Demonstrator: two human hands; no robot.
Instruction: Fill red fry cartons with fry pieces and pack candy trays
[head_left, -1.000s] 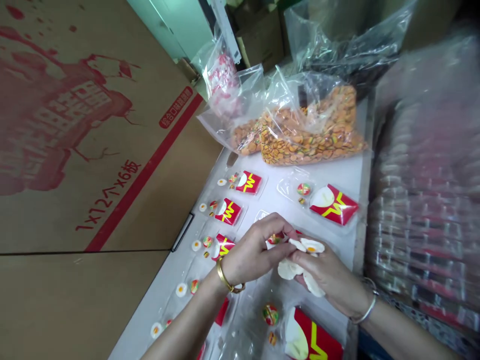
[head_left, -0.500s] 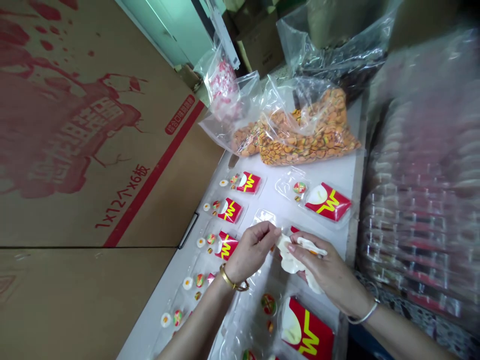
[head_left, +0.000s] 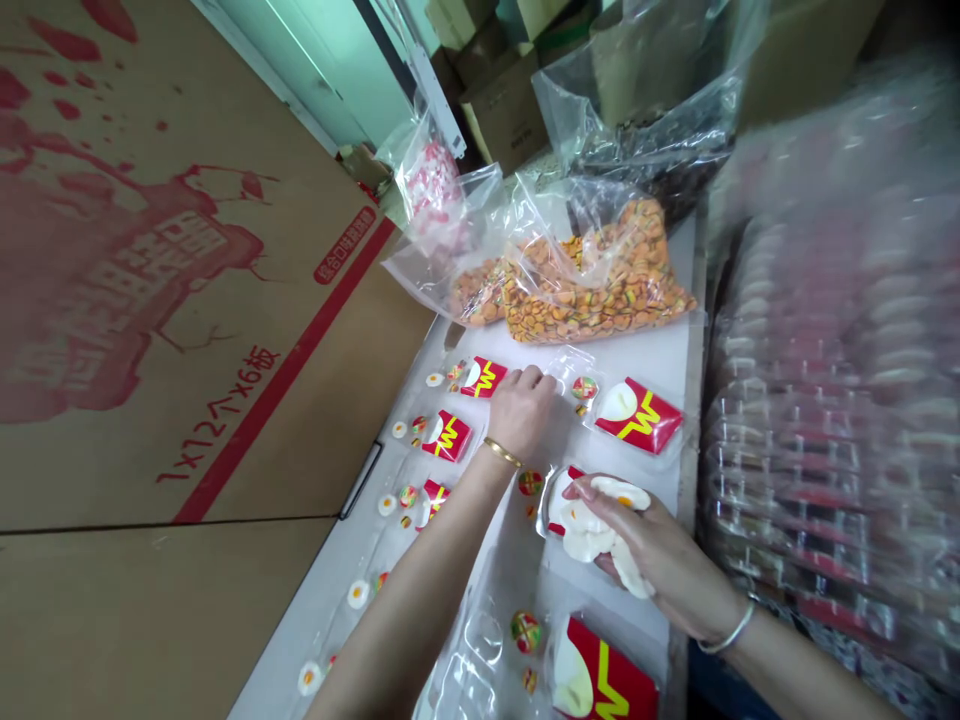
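My right hand (head_left: pixel 637 535) is closed around a bunch of white fried-egg gummies (head_left: pixel 589 525) with orange-yellow yolks. It hovers over a red-and-yellow fries packet (head_left: pixel 559 500) in a clear tray. My left hand (head_left: pixel 523 400) reaches farther forward, its fingers curled down at the empty end of a clear plastic tray (head_left: pixel 574 362); the fingertips and anything in them are hidden. Beside it that tray holds a round red-and-green candy (head_left: pixel 583 388), a tiny burger candy and a red fries packet (head_left: pixel 641 415). Nearest me lies another fries packet (head_left: pixel 600 670).
Along the left, filled trays with fries packets (head_left: pixel 448 435) and egg gummies (head_left: pixel 358 594) form a row. Bags of burger candies (head_left: pixel 592 290) stand at the back. Stacked clear trays (head_left: pixel 810 430) rise at right; a large carton (head_left: pixel 225 300) walls the left.
My left hand has left the gummies in my right hand and moved forward to the farther tray. The right hand stays nearly in place, still holding the bunch. The view has shifted slightly.
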